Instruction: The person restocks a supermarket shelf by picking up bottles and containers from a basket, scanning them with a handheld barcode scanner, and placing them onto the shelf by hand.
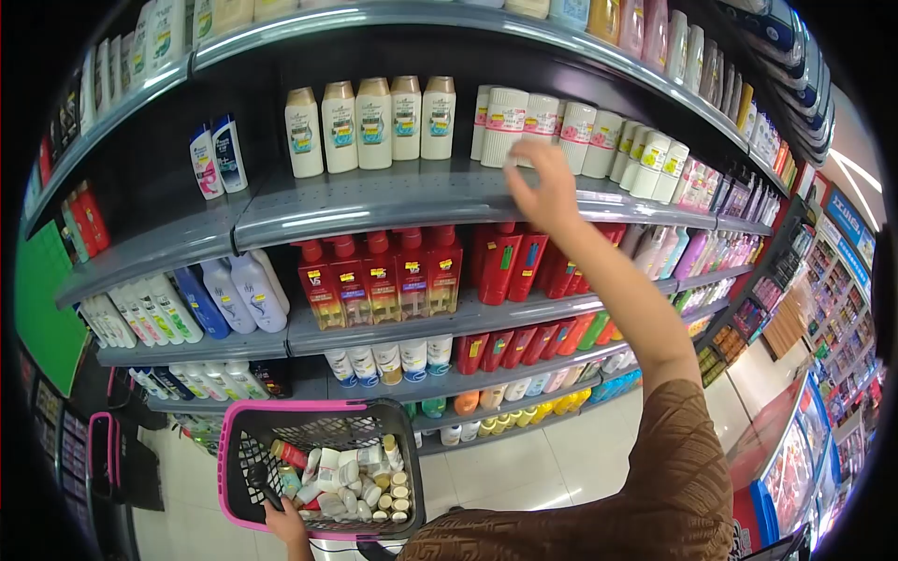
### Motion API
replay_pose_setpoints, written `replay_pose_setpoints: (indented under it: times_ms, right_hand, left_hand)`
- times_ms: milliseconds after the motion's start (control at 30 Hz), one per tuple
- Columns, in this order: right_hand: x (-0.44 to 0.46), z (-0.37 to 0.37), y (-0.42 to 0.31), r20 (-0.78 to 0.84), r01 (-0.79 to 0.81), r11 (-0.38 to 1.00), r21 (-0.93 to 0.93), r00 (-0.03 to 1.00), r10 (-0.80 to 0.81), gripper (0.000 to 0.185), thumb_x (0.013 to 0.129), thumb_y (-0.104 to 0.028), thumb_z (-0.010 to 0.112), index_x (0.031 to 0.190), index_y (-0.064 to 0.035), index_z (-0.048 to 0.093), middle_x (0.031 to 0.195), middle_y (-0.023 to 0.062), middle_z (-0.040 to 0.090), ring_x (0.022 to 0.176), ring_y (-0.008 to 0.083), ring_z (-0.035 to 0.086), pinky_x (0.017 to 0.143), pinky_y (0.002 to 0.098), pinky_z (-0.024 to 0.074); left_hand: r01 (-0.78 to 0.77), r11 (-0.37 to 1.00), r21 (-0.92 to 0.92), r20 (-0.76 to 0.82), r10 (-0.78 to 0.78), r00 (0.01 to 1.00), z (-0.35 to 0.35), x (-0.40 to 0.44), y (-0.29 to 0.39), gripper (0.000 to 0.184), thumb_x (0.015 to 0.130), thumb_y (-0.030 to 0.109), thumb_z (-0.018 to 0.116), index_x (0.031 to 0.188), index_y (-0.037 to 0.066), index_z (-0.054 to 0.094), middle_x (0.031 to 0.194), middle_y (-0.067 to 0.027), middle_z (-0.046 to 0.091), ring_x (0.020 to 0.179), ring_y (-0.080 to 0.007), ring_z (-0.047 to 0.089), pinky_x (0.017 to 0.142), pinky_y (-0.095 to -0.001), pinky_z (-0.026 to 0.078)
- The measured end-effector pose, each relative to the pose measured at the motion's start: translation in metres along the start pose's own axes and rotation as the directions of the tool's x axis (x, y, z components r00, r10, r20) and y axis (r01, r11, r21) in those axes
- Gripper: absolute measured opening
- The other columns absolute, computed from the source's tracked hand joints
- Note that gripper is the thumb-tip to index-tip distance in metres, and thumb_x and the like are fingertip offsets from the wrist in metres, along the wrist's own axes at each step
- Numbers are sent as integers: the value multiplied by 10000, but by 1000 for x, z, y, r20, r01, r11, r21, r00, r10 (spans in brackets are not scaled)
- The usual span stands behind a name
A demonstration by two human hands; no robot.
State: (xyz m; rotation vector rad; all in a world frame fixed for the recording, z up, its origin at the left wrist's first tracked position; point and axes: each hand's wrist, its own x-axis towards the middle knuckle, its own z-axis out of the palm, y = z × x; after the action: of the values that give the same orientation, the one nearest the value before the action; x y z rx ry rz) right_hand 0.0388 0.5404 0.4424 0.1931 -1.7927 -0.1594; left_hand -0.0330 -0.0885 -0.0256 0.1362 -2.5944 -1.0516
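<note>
- Left hand [283, 520]: fingers clamped on a black handle [266, 483] at the pink-rimmed basket [295, 406].
- Inside: jumbled white containers [329, 469], one red container [290, 454].
- Right hand [549, 187]: thumb and fingers apart, before white containers [506, 122] on the shelf [402, 198].
- Beside those: gold-capped bottles [373, 129].

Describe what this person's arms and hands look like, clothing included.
The right arm has a short brown sleeve with a tonal geometric pattern, bare below. The right hand and left hand are gloveless. No left sleeve can be made out.
</note>
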Motion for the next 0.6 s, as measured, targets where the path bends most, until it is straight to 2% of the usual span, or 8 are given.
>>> replay_pose_setpoints:
  times_ms: [67, 133, 167, 267, 300, 367, 533, 600]
  right_hand:
    - [27, 5, 47, -17, 18, 998, -68, 1000, -19, 261, 840, -164, 748, 1063, -52, 672, 1158, 163, 674, 1108, 365, 619, 953, 459, 503]
    - [45, 11, 83, 113, -19, 980, -198, 993, 42, 506, 886, -380, 726, 1286, -86, 629, 1373, 212, 588, 1282, 406, 541, 1091, 491, 429]
    - [53, 16, 98, 103, -11, 982, -189, 994, 31, 506, 886, -380, 726, 1286, -86, 629, 1373, 212, 588, 1282, 406, 541, 1091, 491, 429]
    - [79, 25, 126, 348, -131, 892, -433, 888, 300, 898, 902, -753, 508, 1562, -152, 409, 1556, 278, 419, 1461, 457, 368, 1232, 562, 211]
    - [85, 25, 128, 341, -126, 897, -424, 895, 287, 898, 902, -753, 508, 1562, -152, 409, 1556, 278, 419, 1461, 457, 368, 1232, 562, 211]
    - [84, 23, 126, 494, -180, 851, -494, 747, 445, 906, 902, -760, 507, 1563, -149, 406, 1558, 262, 426, 1471, 441, 362, 1225, 584, 215]
    - [73, -2, 105, 423, -35, 889, -456, 870, 251, 813, 886, -693, 591, 1453, -113, 544, 1383, 207, 607, 1333, 378, 528, 1197, 587, 263]
    - [71, -11, 101, 321, 120, 906, -406, 947, 19, 717, 873, -632, 655, 1343, -92, 625, 1242, 172, 674, 1210, 338, 605, 1086, 523, 414]
  left_hand:
    - [-28, 1000, 9, -88, 29, 996, 15, -4, -14, 313, 888, 262, 667, 966, -38, 630, 825, -273, 673, 778, -486, 646, 717, -540, 488]
    - [0, 1000, 7, -124, 1, 992, 9, -9, 0, 374, 879, 285, 652, 1051, -46, 663, 847, -262, 688, 810, -467, 663, 739, -530, 494]
    - [6, 1000, 2, -139, -5, 990, 7, -8, 1, 374, 879, 285, 652, 1051, -46, 663, 847, -262, 688, 810, -467, 663, 739, -530, 494]
    - [85, 992, 89, -31, -82, 996, 5, -6, 7, 370, 849, 276, 671, 1054, -32, 674, 870, -257, 695, 835, -470, 659, 759, -535, 493]
    - [92, 992, 82, -45, -89, 995, 10, -7, 7, 370, 849, 276, 671, 1054, -32, 674, 870, -257, 695, 835, -470, 659, 759, -535, 493]
    - [47, 992, 120, -176, -25, 984, 14, -7, -1, 354, 851, 267, 666, 1042, -31, 671, 854, -257, 690, 824, -472, 654, 754, -535, 492]
    - [25, 998, 59, -124, -17, 992, 9, -7, 7, 295, 839, 257, 683, 925, -23, 647, 759, -241, 674, 732, -468, 651, 681, -552, 479]
    - [29, 995, 91, -119, -18, 993, 9, -7, 8, 298, 838, 262, 686, 923, -21, 651, 765, -239, 679, 735, -465, 655, 683, -549, 483]
